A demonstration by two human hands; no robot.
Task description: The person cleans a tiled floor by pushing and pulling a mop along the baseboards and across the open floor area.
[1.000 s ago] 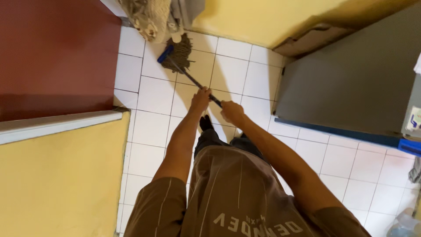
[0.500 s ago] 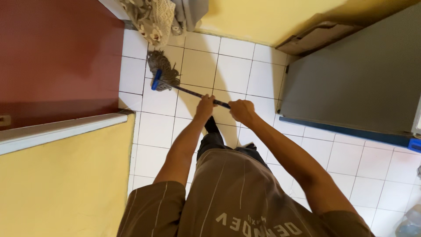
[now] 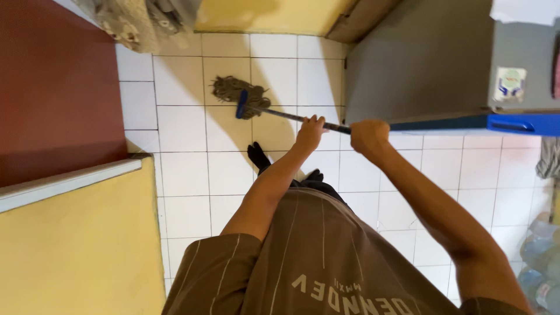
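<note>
From the head camera, I look straight down my own front at a white tiled floor (image 3: 192, 175). My left hand (image 3: 310, 132) is clenched round the dark mop handle (image 3: 291, 116), thumb and fingers wrapped over it, forearm reaching out from the brown striped shirt (image 3: 309, 256). My right hand (image 3: 368, 136) is fisted on the same handle, further up the shaft, just beside the left with a short stretch of handle showing between them. Both grips are closed tight on the stick.

The handle runs nearly level across the view, from my right fist leftward to a blue clamp (image 3: 241, 104). The grey string mop head (image 3: 232, 91) lies spread flat on the tiles beyond that clamp, in the yellowish light that falls across the floor there.

One dark-socked foot (image 3: 257, 156) stands on the tiles below the handle, between the mop head and my body; a second dark toe shows just beside my left forearm.

To the left is a dark red surface (image 3: 55, 93) and, nearer me, a yellow wall (image 3: 76, 251) with a pale ledge on top. At upper right stands a grey cabinet (image 3: 414, 58) with a blue lower edge, close to my right fist. Crumpled patterned cloth (image 3: 125, 23) lies at the top left corner. Clear plastic bottles (image 3: 539, 251) sit at the lower right edge.
</note>
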